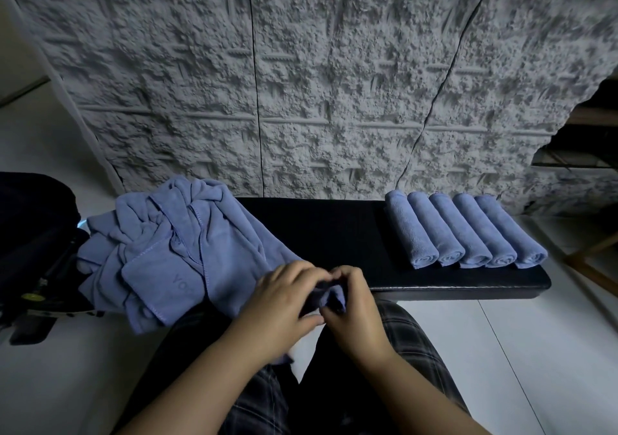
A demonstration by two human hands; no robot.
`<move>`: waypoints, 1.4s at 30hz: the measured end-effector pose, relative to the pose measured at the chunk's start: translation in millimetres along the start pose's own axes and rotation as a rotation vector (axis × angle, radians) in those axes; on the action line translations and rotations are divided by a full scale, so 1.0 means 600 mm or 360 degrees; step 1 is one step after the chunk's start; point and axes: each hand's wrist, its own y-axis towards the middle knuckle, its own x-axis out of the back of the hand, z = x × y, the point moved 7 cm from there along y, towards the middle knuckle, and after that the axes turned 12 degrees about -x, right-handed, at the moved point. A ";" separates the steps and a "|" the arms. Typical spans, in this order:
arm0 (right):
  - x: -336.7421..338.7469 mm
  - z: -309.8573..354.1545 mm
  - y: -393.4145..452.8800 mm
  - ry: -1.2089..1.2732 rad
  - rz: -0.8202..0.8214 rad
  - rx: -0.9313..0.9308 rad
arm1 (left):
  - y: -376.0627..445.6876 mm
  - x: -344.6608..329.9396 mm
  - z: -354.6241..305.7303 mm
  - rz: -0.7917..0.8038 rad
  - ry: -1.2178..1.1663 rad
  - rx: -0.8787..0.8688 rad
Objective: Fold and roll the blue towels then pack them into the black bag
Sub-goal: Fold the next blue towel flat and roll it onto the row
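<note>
At the bench edge, both hands' fingers [302, 275] pinch a bunched, shadowed blue towel [329, 297].

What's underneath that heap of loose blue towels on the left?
The heap of unfolded towels lies on the left end of the black bench and hangs over its front edge. Anything beneath the cloth is covered.

We list: five rolled towels [465, 230], periwinkle blue; a loose heap of towels [174, 244], the same blue, with darker stitched hems; the towel in hand [329, 297], blue, shadowed darker. We note a bench top [334, 230], black; a bag [30, 220], black; trousers [404, 337], dark grey plaid; a wall [301, 76], mottled grey; a floor [551, 351], white.
</note>
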 end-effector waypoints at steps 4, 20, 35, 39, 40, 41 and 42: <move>0.006 0.008 -0.003 -0.0075 -0.0026 0.0172 | 0.004 0.016 -0.023 -0.0140 -0.0066 -0.0162; -0.055 0.089 0.016 -0.0547 0.0063 0.0509 | -0.017 0.120 -0.026 -0.0908 -0.1283 0.0241; 0.017 0.165 0.001 0.0324 -0.0081 0.0164 | -0.050 0.213 -0.034 -0.0677 -0.0460 0.0292; 0.015 0.205 -0.019 0.0350 -0.0040 0.0288 | -0.041 0.211 -0.059 -0.0476 -0.0116 0.0253; 0.012 0.211 -0.022 0.0317 -0.0032 0.0308 | -0.040 0.211 -0.059 -0.0498 -0.0055 0.0266; 0.011 0.215 -0.025 0.0272 -0.0032 0.0325 | -0.041 0.214 -0.060 -0.0544 -0.0018 0.0273; 0.011 0.217 -0.026 0.0225 -0.0033 0.0342 | -0.043 0.215 -0.059 -0.0583 -0.0007 0.0279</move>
